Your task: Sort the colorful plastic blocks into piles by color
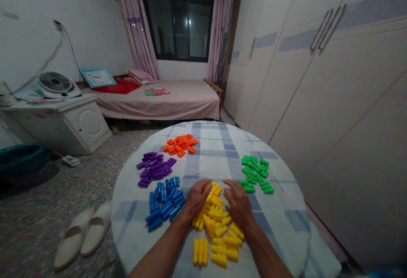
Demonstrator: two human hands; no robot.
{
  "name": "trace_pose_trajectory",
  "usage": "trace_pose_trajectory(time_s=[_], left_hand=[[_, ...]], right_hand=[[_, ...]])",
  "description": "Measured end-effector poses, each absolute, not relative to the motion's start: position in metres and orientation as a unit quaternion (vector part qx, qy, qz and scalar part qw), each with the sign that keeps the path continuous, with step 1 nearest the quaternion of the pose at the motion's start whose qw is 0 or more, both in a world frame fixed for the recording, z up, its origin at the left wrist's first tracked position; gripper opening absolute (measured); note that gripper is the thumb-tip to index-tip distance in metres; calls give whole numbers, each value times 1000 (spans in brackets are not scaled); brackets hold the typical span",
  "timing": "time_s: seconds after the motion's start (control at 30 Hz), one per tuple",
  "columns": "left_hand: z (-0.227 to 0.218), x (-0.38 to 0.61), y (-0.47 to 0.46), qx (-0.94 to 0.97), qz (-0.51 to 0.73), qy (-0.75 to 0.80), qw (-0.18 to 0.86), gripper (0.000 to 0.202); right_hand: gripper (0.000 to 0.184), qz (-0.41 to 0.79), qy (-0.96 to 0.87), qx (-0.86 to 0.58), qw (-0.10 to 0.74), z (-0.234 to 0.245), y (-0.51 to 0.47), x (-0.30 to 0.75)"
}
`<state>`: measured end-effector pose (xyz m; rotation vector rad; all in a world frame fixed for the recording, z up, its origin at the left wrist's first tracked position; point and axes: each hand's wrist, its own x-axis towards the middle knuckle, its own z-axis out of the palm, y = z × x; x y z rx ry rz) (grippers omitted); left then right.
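Yellow plastic tube-like pieces [215, 212] lie in a loose pile at the near middle of the round table, some joined side by side. My left hand [199, 197] cups the pile's left edge, fingers stretched forward and touching the pieces. On the opposite side my right hand [238, 201] curves around the pile with its fingers apart and nothing gripped. Blue pieces [165, 201] are heaped just left of my left hand. Several green pieces [256, 172] lie beyond my right hand to the right.
Purple pieces [155, 167] and orange pieces [180, 144] form heaps at the table's far left. A checked cloth [210, 150] covers the table. Tall wardrobe doors [318, 108] stand close on the right. Slippers [84, 235] lie on the floor at left; a bed [178, 99] is behind.
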<state>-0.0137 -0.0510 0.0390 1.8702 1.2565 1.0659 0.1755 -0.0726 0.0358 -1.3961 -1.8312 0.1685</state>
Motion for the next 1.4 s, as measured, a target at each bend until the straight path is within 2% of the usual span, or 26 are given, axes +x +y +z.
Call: trace_pose_trajectory(time_s=[0.1, 0.17, 0.3, 0.43, 0.6, 0.83, 0.93, 1.2, 1.4], left_hand=[[39, -14, -51, 712, 405, 476, 320, 35], [40, -14, -52, 714, 407, 473, 318, 35], [41, -14, -52, 720, 403, 469, 314, 37], [41, -14, -51, 723, 400, 467, 316, 39], [44, -14, -53, 725, 395, 468, 317, 39], [45, -15, -53, 726, 398, 468, 310, 37], [45, -15, -54, 724, 395, 472, 311, 36], [44, -16, -55, 727, 396, 463, 316, 35], [45, -16, -55, 725, 399, 468, 310, 33]], right_hand=[[42, -73, -610, -673, 412, 39, -70, 203], [58, -119, -529, -765, 347, 35, -71, 221], [80, -102, -510, -828, 208, 19, -73, 238], [79, -79, -570, -798, 181, 10, -54, 228], [65, -26, -627, -742, 236, 10, -10, 208], [54, 41, -586, -657, 474, 0, -4, 214], [50, 62, -533, -657, 530, 3, -12, 220], [38, 52, -553, -646, 524, 8, -16, 215], [31, 47, -586, -647, 486, 10, -19, 213]])
